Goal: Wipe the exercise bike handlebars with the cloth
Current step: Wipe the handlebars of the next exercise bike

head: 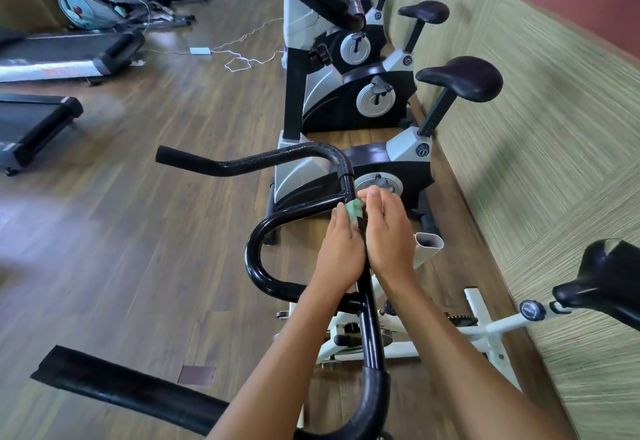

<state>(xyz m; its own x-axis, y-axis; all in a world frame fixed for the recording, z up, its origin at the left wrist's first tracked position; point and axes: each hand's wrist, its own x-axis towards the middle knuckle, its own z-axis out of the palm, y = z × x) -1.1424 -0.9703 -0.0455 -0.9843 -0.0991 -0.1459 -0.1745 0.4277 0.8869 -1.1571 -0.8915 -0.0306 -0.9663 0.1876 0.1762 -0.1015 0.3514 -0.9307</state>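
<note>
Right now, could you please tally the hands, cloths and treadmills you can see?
Hands: 2, the left hand and the right hand
Cloths: 1, a green cloth on the handlebar
Treadmills: 2, on the left
Total: 5

Left hand (341,252) curled, right hand (389,235) alongside, arms outstretched.

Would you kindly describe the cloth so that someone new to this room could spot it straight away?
Along the olive wall stands a row of bikes; the nearest has looped black handlebars. Where the left hand and right hand meet on them, the cloth peeks out: a small crumpled wad, the only green thing among black tubing.
</note>
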